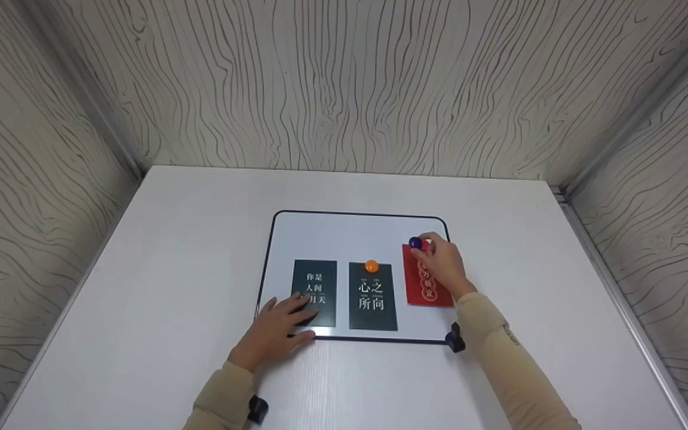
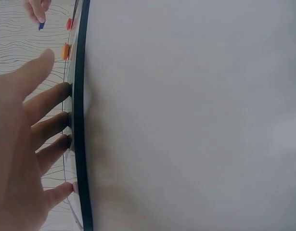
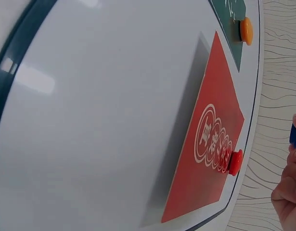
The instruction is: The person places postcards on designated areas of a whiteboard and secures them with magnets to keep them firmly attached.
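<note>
My right hand (image 1: 444,263) pinches a blue round magnet (image 1: 415,242) between thumb and fingers, over the top of a red card (image 1: 414,286) with white characters. In the right wrist view, the blue magnet (image 3: 295,135) is up off the board, and a red magnet (image 3: 236,162) sits near the red card's top edge. My left hand (image 1: 275,331) lies with spread fingers over the lower part of a dark green card (image 1: 315,272), covering some of its writing. Beside it, a second green card (image 1: 374,316) has an orange magnet (image 1: 371,266) at its top edge.
All three cards lie on a dark-rimmed whiteboard (image 1: 344,236), which rests on a white table (image 1: 200,239). Wood-grain panels (image 1: 320,89) enclose the back and both sides. Small black devices (image 1: 454,338) sit by the wrists.
</note>
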A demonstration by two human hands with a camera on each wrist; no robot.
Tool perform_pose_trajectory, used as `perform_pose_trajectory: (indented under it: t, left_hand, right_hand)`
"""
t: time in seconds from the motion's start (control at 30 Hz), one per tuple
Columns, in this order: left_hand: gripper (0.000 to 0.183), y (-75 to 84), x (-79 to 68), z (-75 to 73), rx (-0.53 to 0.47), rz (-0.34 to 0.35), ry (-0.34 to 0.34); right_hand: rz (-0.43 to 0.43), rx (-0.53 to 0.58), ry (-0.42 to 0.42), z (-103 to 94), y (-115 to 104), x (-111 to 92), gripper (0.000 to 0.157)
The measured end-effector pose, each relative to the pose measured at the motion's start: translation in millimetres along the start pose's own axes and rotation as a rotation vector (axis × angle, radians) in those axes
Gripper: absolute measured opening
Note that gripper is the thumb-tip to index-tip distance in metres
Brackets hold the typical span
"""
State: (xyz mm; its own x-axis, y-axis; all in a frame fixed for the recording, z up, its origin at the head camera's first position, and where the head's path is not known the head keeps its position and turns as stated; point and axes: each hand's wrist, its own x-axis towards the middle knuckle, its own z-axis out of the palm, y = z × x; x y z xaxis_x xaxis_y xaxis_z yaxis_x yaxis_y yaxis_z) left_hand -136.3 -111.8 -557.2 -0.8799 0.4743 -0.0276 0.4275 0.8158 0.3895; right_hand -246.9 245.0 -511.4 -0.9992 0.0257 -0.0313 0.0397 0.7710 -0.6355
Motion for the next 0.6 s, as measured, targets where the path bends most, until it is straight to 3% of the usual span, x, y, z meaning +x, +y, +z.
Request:
perform_pose_trajectory:
  t: [0.6]
  left_hand:
    - [0.051,-1.5,0.6,4.1,-0.007,0.008,0.024]
  right_hand:
    - [-0.012,-0.025,-0.018,13.7,-15.1,0.6,0.041]
